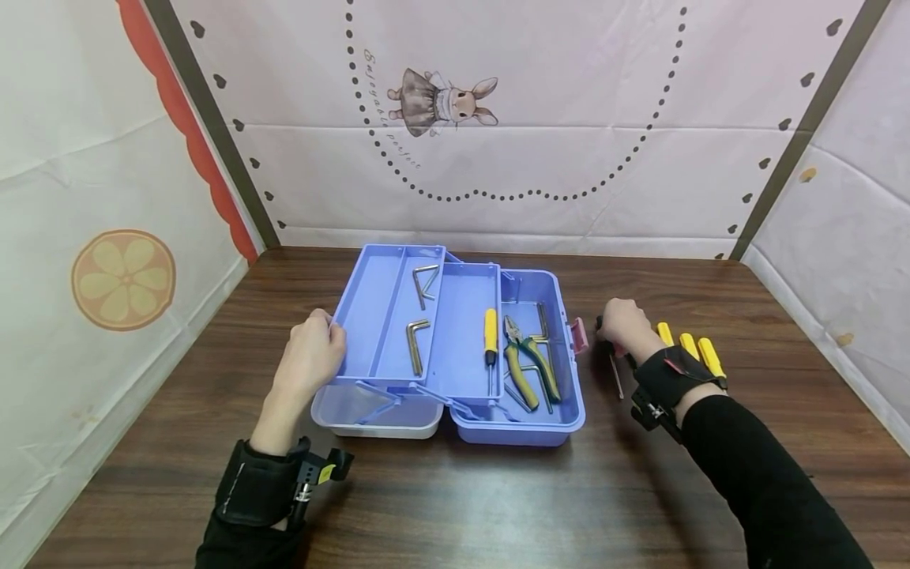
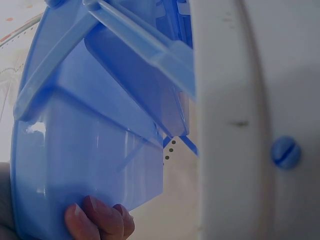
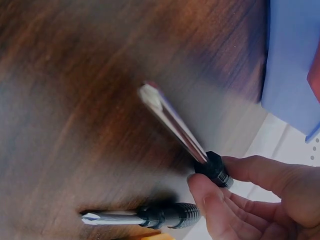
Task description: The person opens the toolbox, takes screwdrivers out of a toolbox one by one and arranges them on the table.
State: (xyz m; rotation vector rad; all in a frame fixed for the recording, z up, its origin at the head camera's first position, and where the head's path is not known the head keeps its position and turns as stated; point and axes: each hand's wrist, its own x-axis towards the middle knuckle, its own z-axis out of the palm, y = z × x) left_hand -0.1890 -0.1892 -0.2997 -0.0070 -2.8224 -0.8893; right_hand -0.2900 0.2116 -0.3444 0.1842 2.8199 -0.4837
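A blue toolbox (image 1: 522, 435) stands unfolded in the head view, its stepped trays (image 1: 465, 332) swung out to the left. My left hand (image 1: 310, 352) grips the outer edge of the top tray (image 1: 362, 316); fingertips (image 2: 102, 220) curl under it in the left wrist view. To the right of the box, my right hand (image 1: 629, 328) pinches a screwdriver (image 3: 177, 130) at its black collar, metal shaft pointing away from the fingers. Another screwdriver (image 3: 170, 215) lies beside that hand in the right wrist view. Beyond the right wrist are several yellow screwdriver handles (image 1: 688, 345).
Hex keys (image 1: 415, 348) lie in the top tray and a yellow-handled screwdriver (image 1: 490, 336) in the middle one. Pliers (image 1: 522, 363) and more hex keys are in the box's bottom. A pink latch (image 1: 579, 336) sticks out on the right. A translucent lid (image 1: 377, 411) is under the trays.
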